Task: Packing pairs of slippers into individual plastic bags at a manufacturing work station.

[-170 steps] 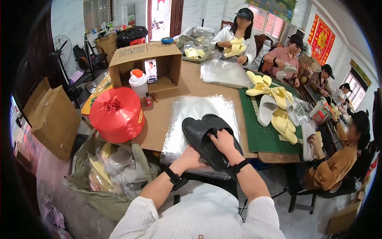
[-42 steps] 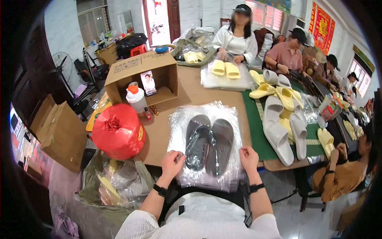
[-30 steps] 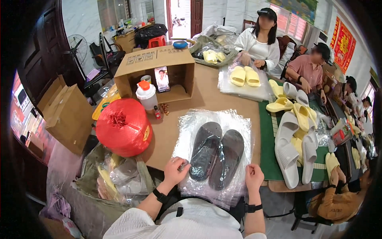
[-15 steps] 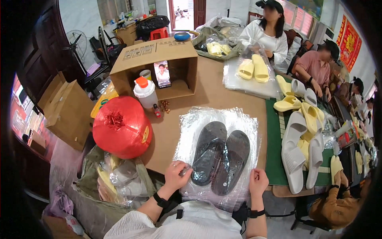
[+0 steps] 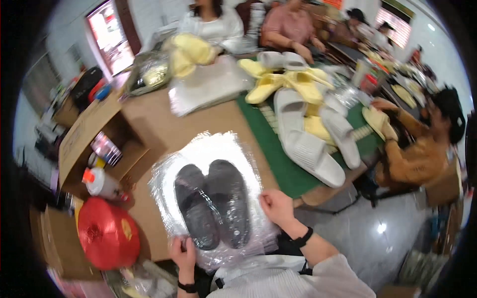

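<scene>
A pair of dark grey slippers [image 5: 233, 203] lies side by side in a clear plastic bag [image 5: 170, 218], on top of a stack of similar shiny bags. My left hand [image 5: 183, 252] is at the bag's lower left edge, its fingers closed in a pinch on the plastic. By the right edge of the stack is my right hand [image 5: 278, 208], fingers curled together. Whether plastic is between those fingers is hidden. Right of the bags, large light grey slides [image 5: 310, 149] and yellow slippers [image 5: 303, 85] are piled on a green mat [image 5: 261, 129].
At the left stand a cardboard box [image 5: 82, 129] with a phone [image 5: 106, 149] in it, a white bottle with an orange cap [image 5: 103, 184] and a red roll of plastic twine [image 5: 107, 233]. More clear bags [image 5: 208, 84] lie ahead. Co-workers sit beyond and at right, one holding a yellow slipper [image 5: 376, 121].
The view has swung to the right, so the table and its things appear shifted left and tilted. Both hands stay by the edges of the bagged dark slippers.
</scene>
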Tool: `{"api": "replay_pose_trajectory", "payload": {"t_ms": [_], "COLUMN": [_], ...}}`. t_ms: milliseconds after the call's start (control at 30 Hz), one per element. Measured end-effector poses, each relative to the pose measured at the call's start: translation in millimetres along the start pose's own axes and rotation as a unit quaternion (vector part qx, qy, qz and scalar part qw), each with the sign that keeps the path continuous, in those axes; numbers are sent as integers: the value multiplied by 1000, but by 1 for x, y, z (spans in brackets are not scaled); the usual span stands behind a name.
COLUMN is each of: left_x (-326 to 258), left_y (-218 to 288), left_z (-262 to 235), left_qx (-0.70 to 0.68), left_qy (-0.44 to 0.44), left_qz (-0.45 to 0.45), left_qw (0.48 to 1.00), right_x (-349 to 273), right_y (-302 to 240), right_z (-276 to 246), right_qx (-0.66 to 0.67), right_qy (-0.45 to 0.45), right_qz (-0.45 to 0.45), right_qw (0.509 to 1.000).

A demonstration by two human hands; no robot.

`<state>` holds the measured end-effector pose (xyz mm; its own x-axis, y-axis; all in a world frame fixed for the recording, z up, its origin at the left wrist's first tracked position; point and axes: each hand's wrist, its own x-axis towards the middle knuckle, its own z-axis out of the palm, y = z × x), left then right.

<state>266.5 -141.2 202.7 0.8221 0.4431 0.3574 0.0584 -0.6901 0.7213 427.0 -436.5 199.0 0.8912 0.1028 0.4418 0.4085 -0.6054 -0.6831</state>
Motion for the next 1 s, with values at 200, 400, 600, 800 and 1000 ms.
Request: {"api": "replay_pose_trajectory", "payload": {"t_ms": [200,400,600,800,1000], "left_x": [-3,-1,-6,4,18], "left_y": [-17,-16,-29,-3,7], "left_z": [5,7,9,1,-20], "left_qx": [45,14,-9,102,-76], "left_qy": [-10,-10,-10,-18,-161], "left_qz": [30,86,17,94,-327], "left_qw": [998,996,1000,990,928], "right_x": [-2,-5,-5,-1,-2], "right_y": [-4,0,-2,2,9], "right_z": [-12,-10,-10,-13,-13], "right_qx": [5,-5,1,9,43], "right_qy": [19,-5,0,-14,-42], "right_qz": [5,-13,-13,-19,-26], "right_qw": [1000,1000,1000,1000,998]}}
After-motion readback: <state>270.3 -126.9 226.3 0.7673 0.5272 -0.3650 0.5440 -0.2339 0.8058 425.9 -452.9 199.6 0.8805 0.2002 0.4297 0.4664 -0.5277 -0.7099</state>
